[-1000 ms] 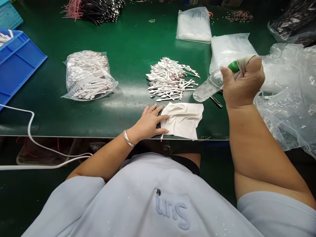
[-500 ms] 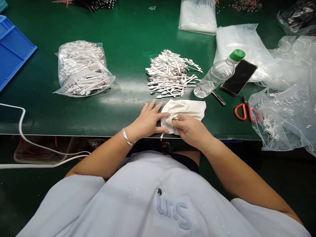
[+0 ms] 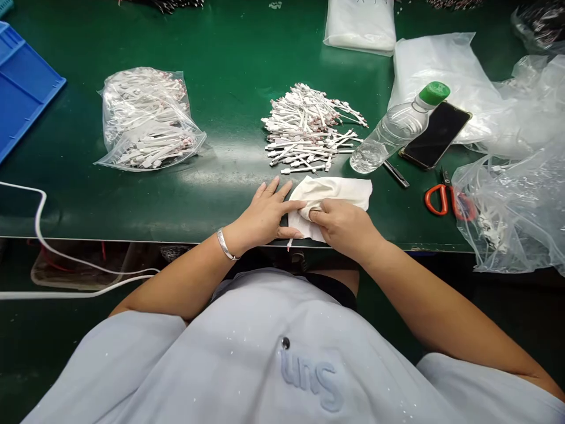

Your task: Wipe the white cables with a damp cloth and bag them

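Observation:
A white cloth (image 3: pixel 348 189) lies at the front edge of the green table. My right hand (image 3: pixel 346 227) is closed on a bunched fold of it. Fingers spread, my left hand (image 3: pixel 269 215) lies flat on the table, its index finger and thumb touching the cloth's left side. From under that thumb a thin white cable end (image 3: pixel 289 242) pokes out; the rest of it is hidden by hand and cloth. Just beyond the cloth is a loose heap of short white cables (image 3: pixel 304 126). Further left, a clear bag (image 3: pixel 150 121) holds more such cables.
Right of the heap, a water bottle (image 3: pixel 392 135) with a green cap leans near a phone (image 3: pixel 435 135) and a cutter knife (image 3: pixel 396 174). Red-handled scissors (image 3: pixel 436 199) lie partly under clear plastic bags (image 3: pixel 525 206). A blue bin (image 3: pixel 26 88) stands at left.
The camera view has shifted slightly. Both hands stay at the cloth with nearly the same hold; no clear movement of the things on the table.

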Demonstrator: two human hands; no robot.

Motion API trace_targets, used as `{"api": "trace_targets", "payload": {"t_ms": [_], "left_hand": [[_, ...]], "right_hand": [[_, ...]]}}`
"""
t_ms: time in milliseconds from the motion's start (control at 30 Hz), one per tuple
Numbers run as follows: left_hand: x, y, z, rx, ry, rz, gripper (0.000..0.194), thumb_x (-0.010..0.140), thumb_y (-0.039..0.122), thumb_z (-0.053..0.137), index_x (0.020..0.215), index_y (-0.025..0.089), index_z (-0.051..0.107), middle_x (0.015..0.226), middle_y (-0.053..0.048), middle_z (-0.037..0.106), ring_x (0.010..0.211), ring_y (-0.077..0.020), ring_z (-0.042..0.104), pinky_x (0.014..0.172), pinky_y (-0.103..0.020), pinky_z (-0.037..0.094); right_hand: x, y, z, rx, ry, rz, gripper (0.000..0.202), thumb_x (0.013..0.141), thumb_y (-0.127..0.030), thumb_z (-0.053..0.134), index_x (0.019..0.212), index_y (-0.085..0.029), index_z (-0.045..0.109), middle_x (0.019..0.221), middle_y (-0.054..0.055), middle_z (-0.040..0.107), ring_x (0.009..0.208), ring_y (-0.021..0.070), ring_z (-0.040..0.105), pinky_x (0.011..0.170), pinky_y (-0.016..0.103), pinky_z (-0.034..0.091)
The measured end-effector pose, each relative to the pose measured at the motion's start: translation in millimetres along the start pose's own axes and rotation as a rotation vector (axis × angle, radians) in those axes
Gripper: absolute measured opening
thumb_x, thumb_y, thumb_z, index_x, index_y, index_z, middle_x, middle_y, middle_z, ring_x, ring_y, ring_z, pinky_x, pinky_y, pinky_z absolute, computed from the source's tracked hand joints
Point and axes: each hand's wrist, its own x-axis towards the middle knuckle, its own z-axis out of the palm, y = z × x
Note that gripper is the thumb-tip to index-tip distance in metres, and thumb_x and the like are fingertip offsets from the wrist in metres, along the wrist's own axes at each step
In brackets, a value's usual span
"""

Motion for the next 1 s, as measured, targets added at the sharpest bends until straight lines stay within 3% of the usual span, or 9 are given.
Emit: {"api": "trace_targets", "payload": {"t_ms": [67,233,367,467,567,667,833,1000], "left_hand": [[0,0,-0.3,0.001,-0.006,-0.003,0.070,0.074,0.058,0.065,0.136,0.028,0.050,0.154,-0.016,0.026,0.143,-0.0411,0.010,0.112,-0.062,0.013],[0,1,0.2,0.009,-0.006,0.003,0.069,0.075,0.059,0.064,0.135,0.027,0.050,0.153,-0.016,0.026,0.143,-0.0413,0.011,0.111,-0.063,0.014],[0,1,-2.7,-0.007,-0.037,0.009,0.078,0.070,0.059,0.069,0.138,0.026,0.047,0.154,-0.017,0.023,0.143,-0.0421,0.008,0.111,-0.063,0.011],[-1,0,-5.6,-0.009,-0.062,0.032,0.087,0.065,0.061,0.071,0.139,0.025,0.044,0.155,-0.018,0.020,0.143,-0.0431,0.005,0.111,-0.064,0.010],[-1,-1,-7.4,0.006,-0.089,0.045,0.090,0.063,0.064,0.071,0.140,0.024,0.044,0.155,-0.019,0.018,0.143,-0.0436,0.004,0.111,-0.063,0.009],[-2,-2,-7.7,0.016,-0.099,0.051,0.092,0.063,0.066,0.069,0.141,0.024,0.042,0.156,-0.020,0.016,0.143,-0.0437,0.004,0.111,-0.063,0.009],[-2,-2,-8.5,0.022,-0.101,0.053,0.096,0.062,0.070,0.067,0.142,0.025,0.040,0.156,-0.020,0.015,0.143,-0.0437,0.003,0.111,-0.063,0.009],[-1,-1,-10.2,0.039,-0.123,0.047,0.097,0.060,0.072,0.066,0.141,0.024,0.042,0.156,-0.021,0.015,0.143,-0.0442,0.003,0.111,-0.062,0.009]], "right_hand": [[0,-1,0,0.031,0.002,0.018,0.033,0.090,-0.021,0.039,0.104,-0.021,0.068,0.082,0.007,0.060,0.069,0.0160,0.046,0.056,0.029,0.019],[-4,-4,-3,0.231,-0.132,-0.041,0.029,0.088,-0.018,0.040,0.091,-0.021,0.068,0.077,0.004,0.058,0.068,0.0139,0.047,0.056,0.026,0.022],[0,-1,0,0.118,-0.049,0.065,0.032,0.088,-0.021,0.041,0.106,-0.022,0.068,0.084,0.006,0.059,0.070,0.0160,0.048,0.055,0.028,0.019],[-1,-5,2,0.135,-0.021,0.132,0.031,0.089,-0.022,0.041,0.103,-0.021,0.068,0.083,0.006,0.060,0.070,0.0161,0.049,0.055,0.028,0.020],[-7,-12,-1,0.282,-0.110,0.053,0.028,0.088,-0.018,0.040,0.090,-0.020,0.068,0.076,0.004,0.058,0.069,0.0140,0.049,0.058,0.025,0.025],[-8,-13,-4,0.333,-0.178,-0.043,0.028,0.087,-0.016,0.040,0.089,-0.020,0.068,0.076,0.003,0.058,0.067,0.0128,0.048,0.058,0.025,0.025],[-4,-10,-2,0.152,-0.044,0.131,0.031,0.089,-0.020,0.041,0.104,-0.020,0.068,0.086,0.007,0.061,0.072,0.0158,0.050,0.056,0.028,0.021],[-10,-16,-5,0.305,-0.163,-0.038,0.030,0.089,-0.018,0.040,0.091,-0.021,0.069,0.077,0.003,0.060,0.071,0.0137,0.051,0.059,0.026,0.025]]}}
